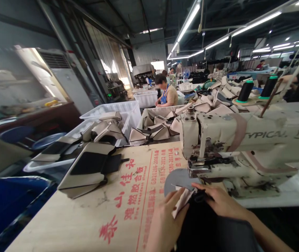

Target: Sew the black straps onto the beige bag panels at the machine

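Head view, one moment at a sewing station.

Item in hand: dark fabric piece (212,224) with a pale beige strip (182,201) folded along its near edge; lying on the desk (86,224) directly in front of the sewing machine (244,143), leading edge just short of the presser foot.

Left hand (165,220): fingers curled, pinching the beige strip against the dark piece. Right hand (217,199): flat, fingers extended and pressing the dark piece down toward the needle area; not closed round anything.

Step, as judged: aligning the layered edges ahead of stitching; seam apparently not begun. Next move, as judged: calls for sliding the matched edges under the foot while keeping both layers flush, fingertips kept wide of the needle.

Adjacent: grey semicircular piece (175,178) beneath the machine head; red-printed board covering the desk; stack of beige-and-black panels (88,169) to the left. Beyond: white bins (128,112) heaped with similar panels; thread cones (245,91) on top of the machine; another person (166,91) seated at a far desk.
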`<state>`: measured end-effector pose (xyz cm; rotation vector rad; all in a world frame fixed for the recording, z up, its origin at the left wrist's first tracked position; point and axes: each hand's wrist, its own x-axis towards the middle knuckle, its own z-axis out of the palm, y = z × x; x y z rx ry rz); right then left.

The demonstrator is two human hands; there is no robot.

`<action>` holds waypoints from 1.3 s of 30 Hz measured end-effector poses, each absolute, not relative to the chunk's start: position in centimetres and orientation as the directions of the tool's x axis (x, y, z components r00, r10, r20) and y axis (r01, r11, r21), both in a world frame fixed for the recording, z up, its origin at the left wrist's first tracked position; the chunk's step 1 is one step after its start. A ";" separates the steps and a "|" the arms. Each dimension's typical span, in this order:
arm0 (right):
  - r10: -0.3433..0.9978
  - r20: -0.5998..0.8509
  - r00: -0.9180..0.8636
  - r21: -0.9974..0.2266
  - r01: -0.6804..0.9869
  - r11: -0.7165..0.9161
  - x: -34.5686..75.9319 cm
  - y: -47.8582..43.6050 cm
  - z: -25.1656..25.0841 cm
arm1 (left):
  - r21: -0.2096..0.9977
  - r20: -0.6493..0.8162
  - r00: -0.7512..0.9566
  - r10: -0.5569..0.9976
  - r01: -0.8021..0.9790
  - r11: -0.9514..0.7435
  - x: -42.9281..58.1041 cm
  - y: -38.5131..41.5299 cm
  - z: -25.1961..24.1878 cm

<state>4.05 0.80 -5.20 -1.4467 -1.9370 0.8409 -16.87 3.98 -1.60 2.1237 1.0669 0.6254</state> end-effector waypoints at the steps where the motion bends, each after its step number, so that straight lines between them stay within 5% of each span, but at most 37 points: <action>1: 0.959 0.089 -0.268 -0.762 0.602 0.238 4.2 0.8 -5.5 | 0.718 0.138 0.582 0.801 0.498 -0.486 -16.6 4.4 -1.4; 6: 0.937 0.152 -0.313 -0.685 0.650 0.328 5.0 0.1 -5.5 | 0.628 0.199 0.757 0.622 0.389 -0.674 -16.3 5.8 -1.0; 12: 0.841 0.475 -0.259 -0.572 0.635 0.519 4.6 -0.6 -6.1 | 0.585 0.345 0.737 0.581 0.316 -0.747 -17.4 5.6 -2.4; 19: 0.808 0.452 -0.379 -0.569 0.574 0.588 5.1 -0.4 -6.1 | 0.572 0.221 0.797 0.562 0.361 -0.737 -16.0 5.2 -0.6; 23: 0.828 0.442 -0.344 -0.565 0.611 0.555 4.8 -0.2 -5.9 | 0.544 0.146 0.693 0.706 0.540 -0.643 -13.7 5.2 0.3; 27: 0.841 0.424 -0.337 -0.558 0.634 0.535 4.5 0.0 -5.8 | 0.647 -0.051 0.627 0.777 0.614 -0.452 -13.0 6.2 -0.4; 34: 0.896 0.346 -0.278 -0.654 0.614 0.443 4.4 -0.2 -5.6 | 0.780 -0.257 0.632 0.731 0.583 -0.229 -13.9 7.3 -1.9; 39: 0.839 0.424 -0.342 -0.544 0.645 0.537 4.3 -0.2 -6.1 | 0.838 -0.272 0.631 0.727 0.526 -0.143 -13.7 7.7 -2.2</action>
